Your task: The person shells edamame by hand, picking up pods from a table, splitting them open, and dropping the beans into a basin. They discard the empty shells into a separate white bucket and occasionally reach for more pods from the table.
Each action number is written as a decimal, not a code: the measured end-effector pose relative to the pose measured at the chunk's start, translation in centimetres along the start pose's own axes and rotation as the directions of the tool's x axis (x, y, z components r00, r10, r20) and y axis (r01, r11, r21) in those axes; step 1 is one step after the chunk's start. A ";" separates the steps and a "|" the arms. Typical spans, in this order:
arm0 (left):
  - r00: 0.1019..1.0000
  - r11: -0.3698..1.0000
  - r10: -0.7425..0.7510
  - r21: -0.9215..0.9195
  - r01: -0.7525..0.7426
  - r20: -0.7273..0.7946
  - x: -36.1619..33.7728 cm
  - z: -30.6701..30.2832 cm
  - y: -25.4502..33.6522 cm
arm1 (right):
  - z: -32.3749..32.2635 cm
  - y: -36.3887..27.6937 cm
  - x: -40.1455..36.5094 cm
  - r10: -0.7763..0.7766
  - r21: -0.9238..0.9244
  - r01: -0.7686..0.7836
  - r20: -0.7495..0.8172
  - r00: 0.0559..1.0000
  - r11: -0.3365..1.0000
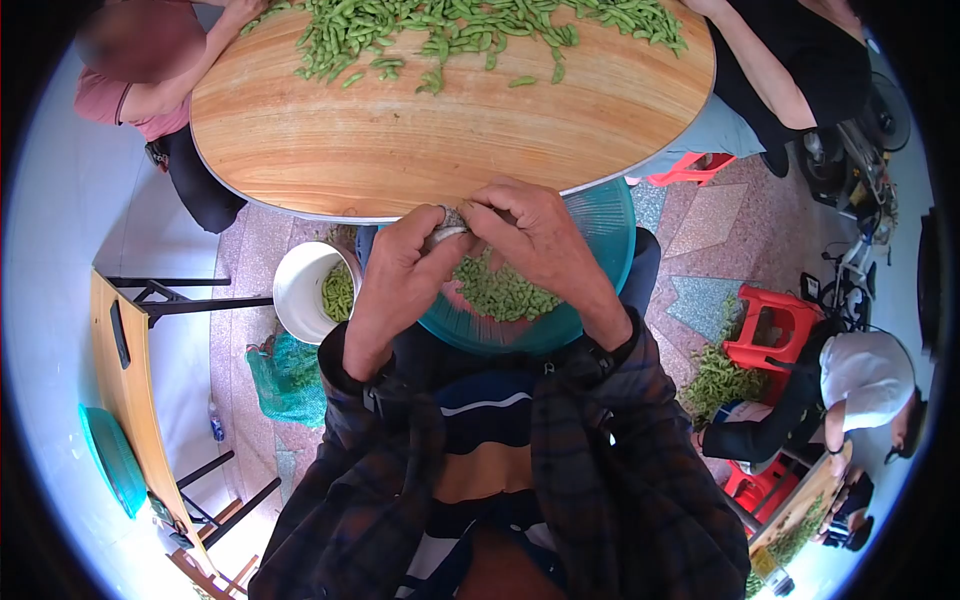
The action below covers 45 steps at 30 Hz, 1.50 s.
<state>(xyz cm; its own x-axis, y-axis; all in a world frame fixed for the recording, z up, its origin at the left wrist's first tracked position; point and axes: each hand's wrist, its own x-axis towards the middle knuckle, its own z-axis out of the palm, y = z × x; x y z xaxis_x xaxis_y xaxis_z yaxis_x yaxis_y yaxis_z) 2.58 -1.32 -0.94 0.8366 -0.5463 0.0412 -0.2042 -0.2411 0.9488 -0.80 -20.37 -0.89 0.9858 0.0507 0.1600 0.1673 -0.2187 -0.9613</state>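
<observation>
My left hand [405, 275] and my right hand [540, 245] meet at the near edge of the wooden table [420, 150]. Their fingers are pinched together, and what they hold between them is too small to make out. Something whitish or grey wraps a finger of my left hand. Below both hands, on my lap, rests a teal basin [610, 235] with shelled green beans [500, 290] in it. Green pods [450, 25] lie spread across the far part of the table.
A white bucket [296, 295] holding pods and a green mesh bag [285, 380] stand at the left. People sit at the table's far left and far right. Red stools [775, 325], a pile of pods [722, 385] and another person are at the right.
</observation>
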 end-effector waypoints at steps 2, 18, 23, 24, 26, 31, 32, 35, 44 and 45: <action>0.998 0.993 -0.042 -0.109 0.046 0.044 0.1 -0.1 0.0 | -0.3 0.1 0.1 0.049 0.104 -0.053 0.035 0.998 0.993; 0.990 0.874 -0.124 -0.465 0.142 0.069 0.7 0.0 -1.5 | -1.4 0.7 -0.8 0.109 0.248 -0.148 0.164 0.980 0.958; 0.986 0.881 -0.169 -0.447 0.153 0.006 0.7 0.4 -1.3 | -0.2 0.1 -2.0 -0.063 -0.135 0.063 0.003 0.998 0.989; 0.985 0.866 -0.172 -0.479 0.142 -0.019 0.7 0.7 -1.3 | 0.0 0.4 -2.1 -0.121 -0.219 0.114 -0.018 0.993 0.969; 0.984 0.850 -0.174 -0.511 0.129 -0.042 0.6 1.0 -1.1 | 0.5 0.8 -2.4 -0.180 -0.304 0.161 -0.035 0.983 0.939; 0.979 0.841 -0.157 -0.538 0.062 -0.133 0.3 1.8 -0.6 | 1.9 0.5 -2.5 -0.090 -0.095 0.072 -0.198 0.976 0.993; 0.979 0.841 -0.156 -0.537 0.061 -0.132 0.2 2.0 -0.5 | 2.1 0.5 -2.6 -0.090 -0.095 0.072 -0.199 0.976 0.993; 0.973 0.835 -0.159 -0.548 0.042 -0.168 -0.1 2.8 -0.2 | 2.3 0.8 -3.0 0.096 0.151 -0.066 -0.202 0.975 0.986; 0.951 0.918 -0.089 -0.396 -0.038 -0.297 -0.9 4.4 -1.3 | 2.0 2.1 -3.2 0.285 0.596 -0.211 -0.032 0.958 0.775; 0.947 0.933 -0.067 -0.355 -0.052 -0.313 -0.9 4.5 -1.4 | 2.0 2.1 -3.1 0.283 0.616 -0.208 -0.025 0.959 0.760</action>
<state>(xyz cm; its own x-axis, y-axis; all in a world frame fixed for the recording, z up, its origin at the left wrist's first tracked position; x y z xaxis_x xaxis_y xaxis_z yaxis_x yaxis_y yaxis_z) -0.17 -4.05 -3.73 0.9654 -0.2501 0.0740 -0.0535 0.0880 0.9947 -3.58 -19.02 -3.88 0.9928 -0.0381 -0.1132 -0.0865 0.4239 -0.9016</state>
